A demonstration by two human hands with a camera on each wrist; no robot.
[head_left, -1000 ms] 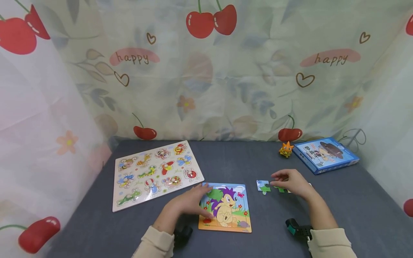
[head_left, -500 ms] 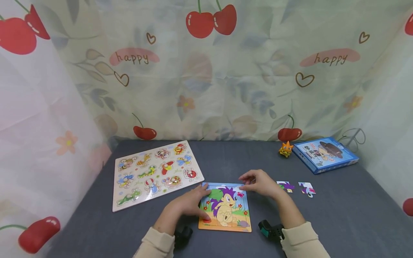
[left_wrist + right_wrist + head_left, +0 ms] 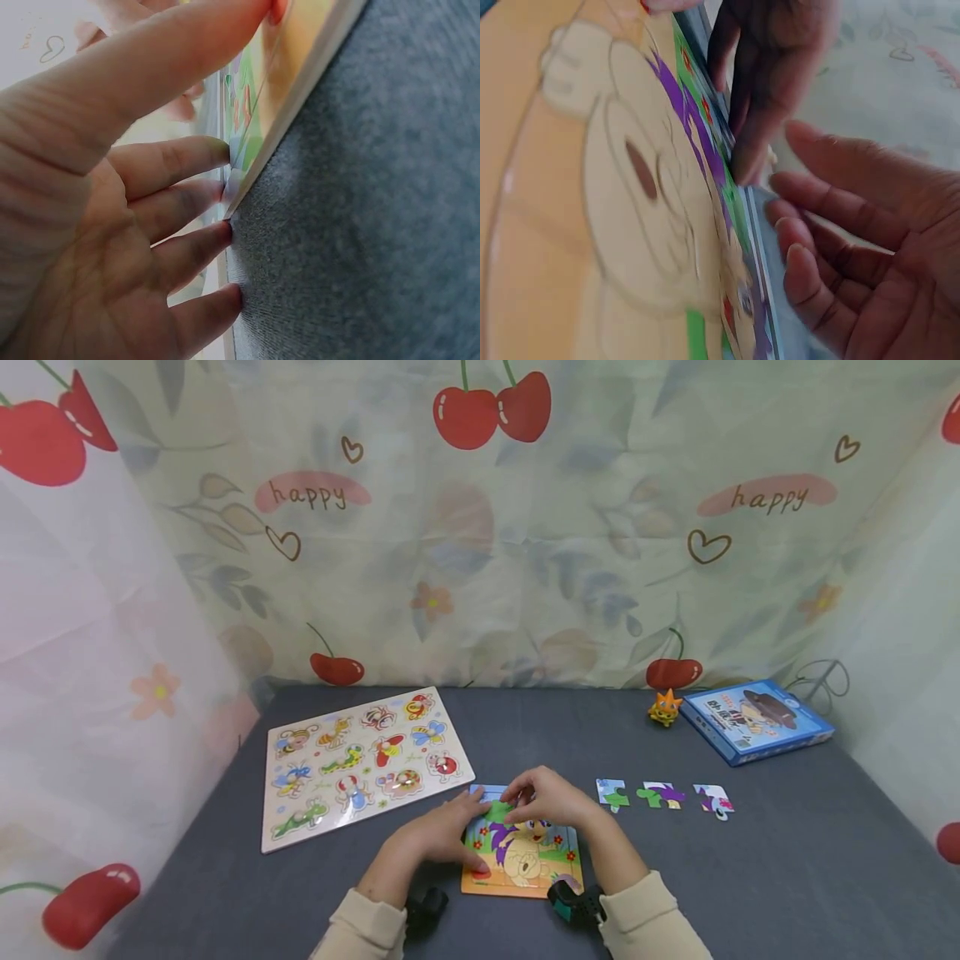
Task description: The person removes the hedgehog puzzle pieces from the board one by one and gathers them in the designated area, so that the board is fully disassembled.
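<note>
Left hand (image 3: 441,831) is resting on hedgehog puzzle (image 3: 519,864), grip spread apart; right hand (image 3: 553,797) is hovering over its top, grip apart. Three loose pieces (image 3: 663,795) are lying to its right.

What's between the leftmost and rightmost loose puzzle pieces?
One green-and-purple piece, touching neither the leftmost piece nor the rightmost piece; the head view shows it.
</note>
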